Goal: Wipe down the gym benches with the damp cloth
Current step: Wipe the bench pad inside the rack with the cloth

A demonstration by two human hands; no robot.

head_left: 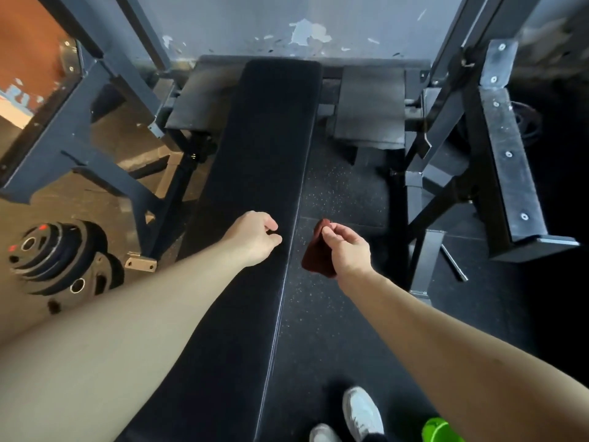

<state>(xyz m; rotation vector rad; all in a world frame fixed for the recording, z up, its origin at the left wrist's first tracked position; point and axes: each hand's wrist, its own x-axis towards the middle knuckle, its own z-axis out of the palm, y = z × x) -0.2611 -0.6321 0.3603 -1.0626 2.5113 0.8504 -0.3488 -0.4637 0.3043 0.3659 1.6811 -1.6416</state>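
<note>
A long black padded bench [264,148] runs from the bottom of the view up toward the wall. My right hand [347,250] pinches a dark red cloth [317,255], which hangs just right of the bench's edge, above the floor. My left hand [255,237] hovers over the bench's right side with fingers loosely curled and nothing in them. The two hands are a short gap apart.
Dark steel rack uprights [497,161] flank the bench on both sides, with two flat pads [369,106] beside its far end. Weight plates [60,256] lie on the floor at left. My white shoes [361,413] and a green object [438,430] are at bottom right.
</note>
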